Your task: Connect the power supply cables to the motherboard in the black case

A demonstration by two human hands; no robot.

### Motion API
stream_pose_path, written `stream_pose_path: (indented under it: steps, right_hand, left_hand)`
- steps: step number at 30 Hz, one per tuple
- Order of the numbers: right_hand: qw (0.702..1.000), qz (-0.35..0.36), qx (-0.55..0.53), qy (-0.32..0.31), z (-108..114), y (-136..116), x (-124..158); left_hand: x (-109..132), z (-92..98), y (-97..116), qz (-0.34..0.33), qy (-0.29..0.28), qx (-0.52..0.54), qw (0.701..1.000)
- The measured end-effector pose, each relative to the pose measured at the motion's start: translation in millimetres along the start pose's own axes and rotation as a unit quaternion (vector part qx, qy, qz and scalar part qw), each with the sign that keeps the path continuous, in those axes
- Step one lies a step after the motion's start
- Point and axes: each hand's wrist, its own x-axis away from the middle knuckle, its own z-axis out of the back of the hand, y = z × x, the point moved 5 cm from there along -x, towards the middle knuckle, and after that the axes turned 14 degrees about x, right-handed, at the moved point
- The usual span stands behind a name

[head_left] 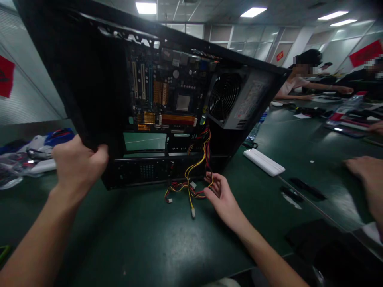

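Observation:
A black computer case (152, 159) stands tilted on the green table, its open side facing me. My left hand (80, 163) is closed round its lower left edge. Inside sit a motherboard (167, 91) and a silver power supply (236, 99) with a round fan grille. Red, yellow and black cables (204, 151) hang from the power supply over the case's lower edge, with white connectors (193, 212) at their ends. My right hand (223, 199) is at the cable bundle, fingers curled round some of the wires.
On the green table (179, 247), a white power strip (263, 162) and dark strips (308, 188) lie to the right. Plastic bags (32, 153) are at the left. Another person's hand (365, 171) rests at the right edge; a person (302, 75) sits farther back.

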Motion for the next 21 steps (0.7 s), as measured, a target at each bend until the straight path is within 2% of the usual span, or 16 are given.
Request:
stream_pose_path:
  steps: [2, 5, 8, 11, 13, 14, 18, 21]
  right_hand:
    - [0.990, -0.075, -0.120, -0.015, -32, -5, -2]
    - [0.961, -0.138, -0.220, -0.093, -72, -25, -2]
    - [0.946, -0.114, -0.260, -0.159, -93, -42, 1]
    - [0.916, -0.073, -0.258, -0.299, -99, -49, 11]
    - [0.892, -0.038, -0.247, -0.376, -88, -53, 20]
    - [0.890, -0.022, -0.242, -0.387, -76, -55, 23]
    - [0.928, -0.016, -0.210, -0.308, -3, -68, 28]
    - [0.961, -0.075, -0.180, -0.197, 57, -74, 20]
  left_hand:
    - [0, 0.8, 0, 0.007, -0.004, 0.001, 1.000]
    - [0, 0.5, -2, 0.020, -0.016, 0.011, 1.000]
    - [0, -0.1, -3, 0.023, -0.021, 0.017, 0.999]
    - [1, -0.6, -3, 0.021, -0.025, 0.016, 0.999]
    - [3, -1.2, -4, 0.026, -0.034, 0.014, 0.999]
    - [3, -1.6, -4, 0.030, -0.040, 0.013, 0.999]
    - [4, -3.8, -7, 0.045, -0.057, 0.013, 0.997]
    - [4, -5.7, -8, 0.049, -0.061, 0.020, 0.997]
